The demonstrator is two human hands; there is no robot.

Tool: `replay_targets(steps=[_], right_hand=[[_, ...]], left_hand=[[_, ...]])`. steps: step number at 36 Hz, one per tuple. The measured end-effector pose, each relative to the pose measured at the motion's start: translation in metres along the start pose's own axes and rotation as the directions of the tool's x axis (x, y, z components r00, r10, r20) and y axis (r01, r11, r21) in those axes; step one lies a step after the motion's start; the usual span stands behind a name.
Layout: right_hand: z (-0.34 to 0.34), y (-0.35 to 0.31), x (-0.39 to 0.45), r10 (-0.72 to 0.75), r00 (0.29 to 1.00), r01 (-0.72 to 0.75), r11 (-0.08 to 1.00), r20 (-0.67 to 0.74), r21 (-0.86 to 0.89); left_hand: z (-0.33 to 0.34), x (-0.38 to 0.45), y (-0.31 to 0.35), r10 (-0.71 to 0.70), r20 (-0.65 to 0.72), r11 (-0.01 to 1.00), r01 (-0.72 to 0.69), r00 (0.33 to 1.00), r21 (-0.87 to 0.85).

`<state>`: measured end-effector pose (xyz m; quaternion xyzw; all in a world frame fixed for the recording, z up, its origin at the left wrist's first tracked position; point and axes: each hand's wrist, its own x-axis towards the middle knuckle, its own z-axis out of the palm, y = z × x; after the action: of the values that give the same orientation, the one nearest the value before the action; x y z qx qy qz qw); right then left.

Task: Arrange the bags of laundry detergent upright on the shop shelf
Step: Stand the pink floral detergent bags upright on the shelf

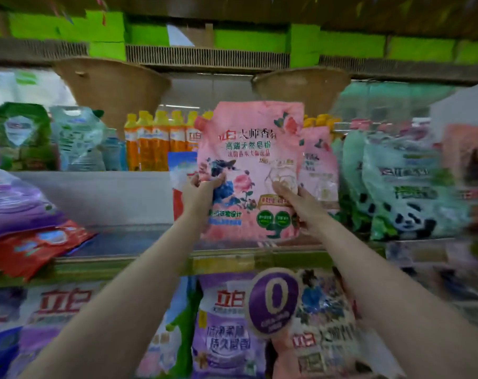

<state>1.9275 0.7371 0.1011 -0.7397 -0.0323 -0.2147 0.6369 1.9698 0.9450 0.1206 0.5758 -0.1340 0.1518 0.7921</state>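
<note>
Lower shelf, nearest: purple bags (227, 324), upright. Left hand (202, 194) and right hand (292, 199): fingers curled over the lower side edges of one pink detergent bag (248, 165), held upright just above the shelf (139, 239), base at or near the board. Advice: lower squarely, flatten the base, let go only once it stands unaided. Behind it: second pink bag (318, 162). Right: panda bags (402, 187), upright. Left: red and purple bags (27, 214) lying flat. Rear: orange bottles (156, 140).
</note>
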Motion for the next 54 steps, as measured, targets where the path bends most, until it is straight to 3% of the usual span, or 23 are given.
replay_targets(steps=[11,20,30,35,40,44,47,50,54], right_hand=[[-0.11,0.021,0.015,-0.027,0.999,0.027,0.999,-0.019,-0.02],[-0.143,0.056,0.033,-0.011,0.998,0.012,1.0,0.059,-0.012],[-0.145,0.057,0.036,-0.021,0.994,0.024,0.999,0.104,-0.022],[-0.141,0.056,0.031,0.003,0.998,0.003,0.997,0.069,-0.083],[-0.138,0.049,0.027,0.023,0.999,-0.028,0.968,-0.024,-0.25],[-0.138,0.04,0.029,-0.051,0.963,-0.088,0.87,-0.265,-0.485],[-0.131,0.022,0.016,-0.122,0.943,-0.123,0.738,-0.31,-0.664],[-0.116,0.008,0.001,-0.274,0.933,-0.001,0.649,-0.236,-0.76],[-0.081,-0.001,-0.013,-0.329,0.944,0.214,0.564,0.02,-0.797]], left_hand=[[0.108,-0.013,-0.052,-0.008,0.113,1.0,0.007,0.994,0.006],[0.129,-0.01,-0.07,-0.074,0.22,0.995,0.056,0.973,0.085],[0.136,-0.018,-0.074,-0.062,0.135,0.971,0.029,0.989,0.238],[0.141,-0.028,-0.075,-0.024,0.046,0.915,0.003,0.999,0.403],[0.142,-0.034,-0.069,0.027,0.023,0.776,-0.035,0.999,0.63],[0.137,-0.039,-0.06,0.041,0.001,0.524,-0.022,0.999,0.851],[0.131,-0.05,-0.048,0.056,0.036,0.37,-0.054,0.998,0.927],[0.117,-0.064,-0.036,0.095,0.092,0.189,-0.108,0.991,0.976],[0.084,-0.073,-0.021,0.129,0.069,0.167,-0.091,0.989,0.982]])
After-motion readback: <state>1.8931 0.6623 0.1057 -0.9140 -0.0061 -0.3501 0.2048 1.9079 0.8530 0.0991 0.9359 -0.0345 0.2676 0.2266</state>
